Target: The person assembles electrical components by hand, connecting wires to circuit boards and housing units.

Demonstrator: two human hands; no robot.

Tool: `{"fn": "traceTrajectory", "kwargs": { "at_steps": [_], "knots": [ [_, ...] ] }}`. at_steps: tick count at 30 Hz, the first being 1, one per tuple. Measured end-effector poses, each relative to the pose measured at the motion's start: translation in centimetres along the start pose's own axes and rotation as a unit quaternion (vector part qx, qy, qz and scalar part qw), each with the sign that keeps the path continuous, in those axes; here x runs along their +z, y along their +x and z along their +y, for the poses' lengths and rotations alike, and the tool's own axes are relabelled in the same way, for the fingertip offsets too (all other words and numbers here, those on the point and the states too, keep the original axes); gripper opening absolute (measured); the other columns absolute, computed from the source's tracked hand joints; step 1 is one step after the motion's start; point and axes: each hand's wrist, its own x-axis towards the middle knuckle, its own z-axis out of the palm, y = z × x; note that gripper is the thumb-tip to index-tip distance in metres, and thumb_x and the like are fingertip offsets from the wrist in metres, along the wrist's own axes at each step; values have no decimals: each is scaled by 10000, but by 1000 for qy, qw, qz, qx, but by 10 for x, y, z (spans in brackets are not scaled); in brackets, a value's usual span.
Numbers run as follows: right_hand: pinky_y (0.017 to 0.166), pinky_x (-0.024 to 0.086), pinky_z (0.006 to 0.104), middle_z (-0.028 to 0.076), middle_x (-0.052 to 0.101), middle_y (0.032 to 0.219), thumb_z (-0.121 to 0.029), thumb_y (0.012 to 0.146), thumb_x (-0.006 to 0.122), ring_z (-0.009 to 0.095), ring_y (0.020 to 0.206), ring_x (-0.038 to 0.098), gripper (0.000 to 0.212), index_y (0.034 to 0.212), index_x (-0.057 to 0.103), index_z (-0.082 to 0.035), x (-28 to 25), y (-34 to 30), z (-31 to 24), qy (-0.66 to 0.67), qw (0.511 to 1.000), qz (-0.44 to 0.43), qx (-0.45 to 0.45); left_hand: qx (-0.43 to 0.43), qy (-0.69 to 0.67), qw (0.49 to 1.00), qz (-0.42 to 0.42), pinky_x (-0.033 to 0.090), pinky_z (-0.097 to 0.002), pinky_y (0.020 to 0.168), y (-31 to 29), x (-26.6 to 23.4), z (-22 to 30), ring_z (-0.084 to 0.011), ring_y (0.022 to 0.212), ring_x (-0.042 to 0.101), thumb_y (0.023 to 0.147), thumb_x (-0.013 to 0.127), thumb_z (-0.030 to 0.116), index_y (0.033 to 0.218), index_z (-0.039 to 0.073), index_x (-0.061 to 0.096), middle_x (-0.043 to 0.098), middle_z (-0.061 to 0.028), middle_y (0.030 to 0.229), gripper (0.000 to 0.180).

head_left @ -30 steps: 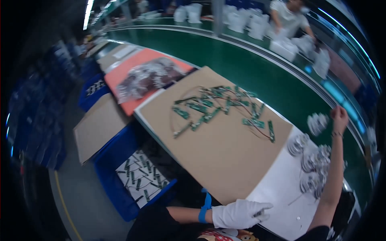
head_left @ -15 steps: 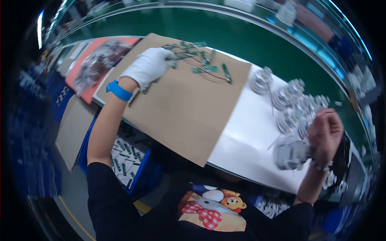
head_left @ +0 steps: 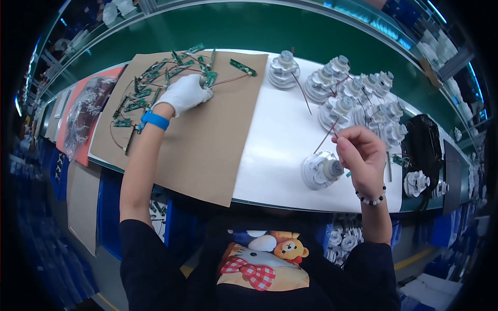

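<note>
My left hand (head_left: 185, 94), in a white glove, is over the brown cardboard sheet (head_left: 207, 155). Its curled fingers close on the near end of a small green circuit board (head_left: 210, 79). A red wire joins that board to another green circuit board (head_left: 243, 67) lying to its right. Bare and pinched, my right hand (head_left: 364, 158) grips a thin dark-red wire (head_left: 324, 140) between thumb and fingertip. Just below and left of it, a white round part with a grey cylindrical motor (head_left: 332, 168) lies tilted on the white surface (head_left: 272, 171).
Several similar white motor units (head_left: 340, 108) cluster at the right, with wires trailing. More wired green boards (head_left: 137, 103) lie about the cardboard's left. An orange sheet bears a clear plastic bag (head_left: 88, 106). A black bag (head_left: 423, 140) lies far right; a blue bin (head_left: 181, 223) stands below.
The view has turned and sharpened. My right hand has come left from beside the motor cluster to the near motor unit. My left hand is now at the boards' right side.
</note>
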Motion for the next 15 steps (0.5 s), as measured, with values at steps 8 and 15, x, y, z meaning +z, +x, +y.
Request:
{"fn": "traceTrajectory", "kwargs": {
  "at_steps": [8,15],
  "knots": [
    [496,320,144,-24,552,673,-42,805,581,-2,565,432,60,827,587,14,14,15,11,-92,995,8,-46,44,58,996,-57,473,-339,669,-89,9,60,-285,689,619,785,598,323,958,5,607,626,-154,742,361],
    [492,349,146,-7,569,662,-37,792,589,10,557,471,71,838,608,13,16,13,3,-130,986,-17,-105,342,-2,934,101,476,-306,686,-57,-15,45,-264,739,602,785,571,87,1010,41,608,614,-146,811,233]
  ]
}}
